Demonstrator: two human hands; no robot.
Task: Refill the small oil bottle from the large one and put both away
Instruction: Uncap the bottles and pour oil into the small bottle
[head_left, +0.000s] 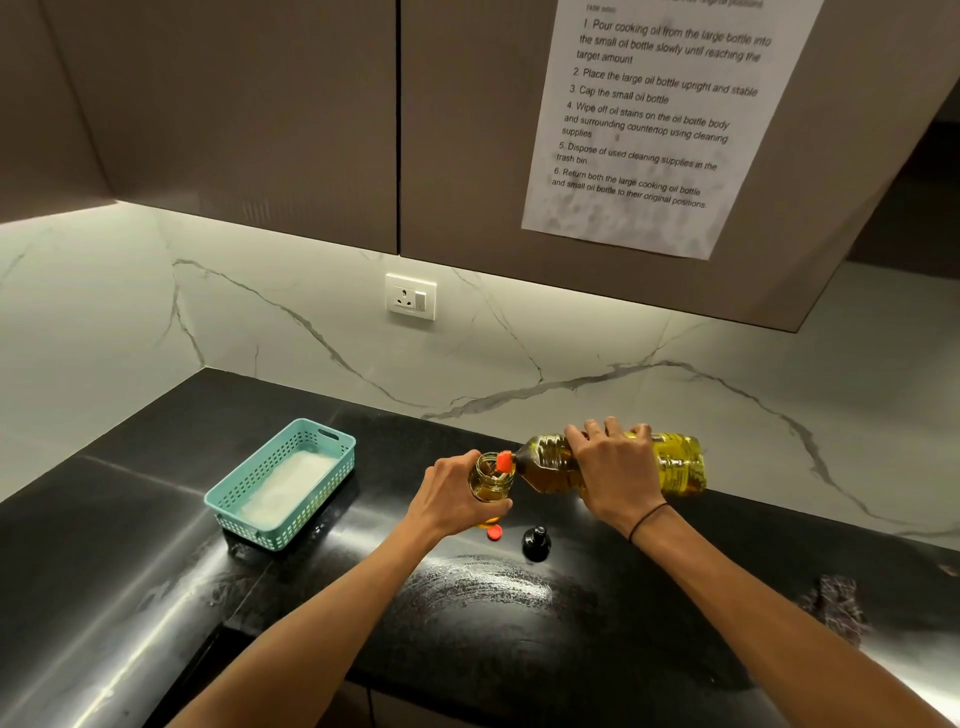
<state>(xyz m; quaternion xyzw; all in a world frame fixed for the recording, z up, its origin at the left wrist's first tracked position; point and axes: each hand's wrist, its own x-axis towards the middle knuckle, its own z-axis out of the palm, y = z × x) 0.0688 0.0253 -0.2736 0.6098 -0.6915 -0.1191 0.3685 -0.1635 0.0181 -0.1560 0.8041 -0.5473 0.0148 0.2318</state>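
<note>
On the black counter (467, 649) a black cap (536, 543) and red cap (495, 532) lie nearest, behind them the left hand (452, 499) wraps the upright small bottle (491, 475), while the right hand (615, 475) grips the large bottle (675, 462) lying sideways, neck pointing left into it, toward the back edge.

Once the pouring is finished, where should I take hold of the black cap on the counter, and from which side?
Probably by its narrow knob on top, coming straight down from above. The black cap stands upright on the countertop, wider at its base and tapering upward, so the top suits a pinch. The red cap lies close on its left, so a side approach from there is crowded.
</note>
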